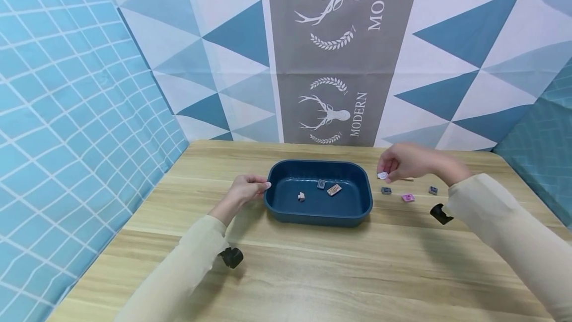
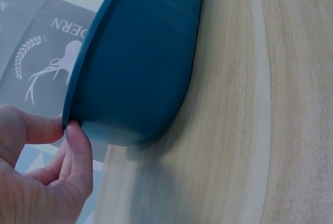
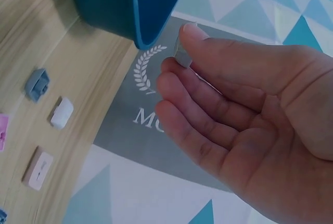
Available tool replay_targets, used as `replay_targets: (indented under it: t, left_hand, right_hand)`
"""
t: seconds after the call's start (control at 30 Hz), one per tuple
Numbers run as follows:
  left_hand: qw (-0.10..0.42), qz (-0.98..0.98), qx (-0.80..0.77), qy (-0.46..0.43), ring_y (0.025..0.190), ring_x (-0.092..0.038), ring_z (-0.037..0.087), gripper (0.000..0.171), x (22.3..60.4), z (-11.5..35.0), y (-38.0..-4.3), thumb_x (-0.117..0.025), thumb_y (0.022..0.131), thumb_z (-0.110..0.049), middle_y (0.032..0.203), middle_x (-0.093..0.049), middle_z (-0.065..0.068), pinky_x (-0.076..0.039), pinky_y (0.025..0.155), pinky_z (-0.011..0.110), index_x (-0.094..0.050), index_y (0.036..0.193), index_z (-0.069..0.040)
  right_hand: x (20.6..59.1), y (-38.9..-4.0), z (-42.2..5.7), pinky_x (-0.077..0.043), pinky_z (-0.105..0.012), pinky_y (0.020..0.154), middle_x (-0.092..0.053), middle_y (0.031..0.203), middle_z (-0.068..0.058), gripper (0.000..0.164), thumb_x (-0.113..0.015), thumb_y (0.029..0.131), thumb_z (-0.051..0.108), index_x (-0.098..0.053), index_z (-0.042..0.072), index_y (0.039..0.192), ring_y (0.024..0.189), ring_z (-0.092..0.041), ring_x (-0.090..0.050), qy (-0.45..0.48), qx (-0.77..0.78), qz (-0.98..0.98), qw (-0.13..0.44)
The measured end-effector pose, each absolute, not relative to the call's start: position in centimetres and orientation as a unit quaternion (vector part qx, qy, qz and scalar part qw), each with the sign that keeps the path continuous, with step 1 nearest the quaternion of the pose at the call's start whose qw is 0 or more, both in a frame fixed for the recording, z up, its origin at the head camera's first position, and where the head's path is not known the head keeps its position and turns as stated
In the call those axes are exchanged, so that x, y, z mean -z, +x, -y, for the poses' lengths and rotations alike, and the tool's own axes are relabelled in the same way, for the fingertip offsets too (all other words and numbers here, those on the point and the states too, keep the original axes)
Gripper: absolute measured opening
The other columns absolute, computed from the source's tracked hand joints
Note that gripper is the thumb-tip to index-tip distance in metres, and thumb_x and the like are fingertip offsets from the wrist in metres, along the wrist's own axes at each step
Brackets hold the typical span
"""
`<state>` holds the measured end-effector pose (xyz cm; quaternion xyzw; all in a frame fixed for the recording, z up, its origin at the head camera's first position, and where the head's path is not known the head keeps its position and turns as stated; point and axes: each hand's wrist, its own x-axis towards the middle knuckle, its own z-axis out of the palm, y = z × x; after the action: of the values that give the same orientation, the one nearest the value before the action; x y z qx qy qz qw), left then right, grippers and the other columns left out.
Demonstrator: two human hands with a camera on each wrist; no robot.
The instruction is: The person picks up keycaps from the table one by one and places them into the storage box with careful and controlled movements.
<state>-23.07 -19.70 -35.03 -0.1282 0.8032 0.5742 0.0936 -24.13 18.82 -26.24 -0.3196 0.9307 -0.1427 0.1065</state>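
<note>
My left hand (image 1: 243,190) pinches the left rim of a dark blue plastic basin (image 1: 318,220) between thumb and fingers; the left wrist view shows this grip on the rim (image 2: 70,99). Over the table to the basin's right, my right hand (image 1: 404,160) holds a small grey keycap (image 3: 182,57) between thumb and index finger, the other fingers loosely bent. Its face is mostly hidden. On the basin floor lie a grey keycap (image 1: 321,184), a wider pinkish keycap (image 1: 333,190) and a small pale keycap (image 1: 301,196).
Loose keycaps lie right of the basin: a pink one (image 1: 408,197), dark grey ones (image 1: 386,190), a white one (image 3: 63,113) and a beige one (image 3: 38,168). Patterned cloth (image 1: 330,63) hangs behind the wooden table (image 1: 286,272); blue checked cloth (image 1: 67,88) hangs at the left.
</note>
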Motion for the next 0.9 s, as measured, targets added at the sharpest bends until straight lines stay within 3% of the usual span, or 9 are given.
replay_targets:
  t: [0.3, 0.6, 0.9]
  left_hand:
    - [0.092, -0.807, -0.571, -0.12, 0.079, -0.06, 0.008, 0.025, 35.2, 19.6, -23.0, -0.064, 0.091, -0.01, 0.105, -0.062, 0.01, -0.057, 0.089, 0.03, -0.062, 0.113, 0.002]
    - [0.082, -0.801, -0.581, -0.121, 0.075, -0.059, 0.006, 0.025, 35.4, 19.6, -23.2, -0.066, 0.09, -0.009, 0.095, -0.063, 0.005, -0.056, 0.072, 0.018, -0.062, 0.11, 0.004]
    - [0.084, -0.799, -0.584, -0.12, 0.074, -0.06, 0.006, 0.024, 35.3, 19.5, -23.2, -0.065, 0.09, -0.008, 0.093, -0.063, 0.004, -0.056, 0.07, 0.017, -0.062, 0.11, 0.005]
  right_hand:
    - [26.1, -24.5, -17.2, -0.058, -0.029, 0.071, -0.069, 0.084, -0.003, 0.012, -0.074, 0.081, 0.006, -0.069, 0.004, 0.092, 0.075, -0.01, -0.061, -0.321, 0.147, -0.928, 0.119]
    - [26.2, -25.1, -15.5, -0.055, -0.026, 0.066, -0.069, 0.082, -0.003, 0.009, -0.074, 0.081, 0.007, -0.07, 0.007, 0.089, 0.071, -0.011, -0.059, -0.322, 0.12, -0.93, 0.128]
    - [26.1, -25.8, -14.0, -0.056, -0.027, 0.067, -0.07, 0.081, -0.003, 0.007, -0.075, 0.081, 0.007, -0.071, 0.007, 0.087, 0.07, -0.011, -0.06, -0.321, 0.094, -0.931, 0.144]
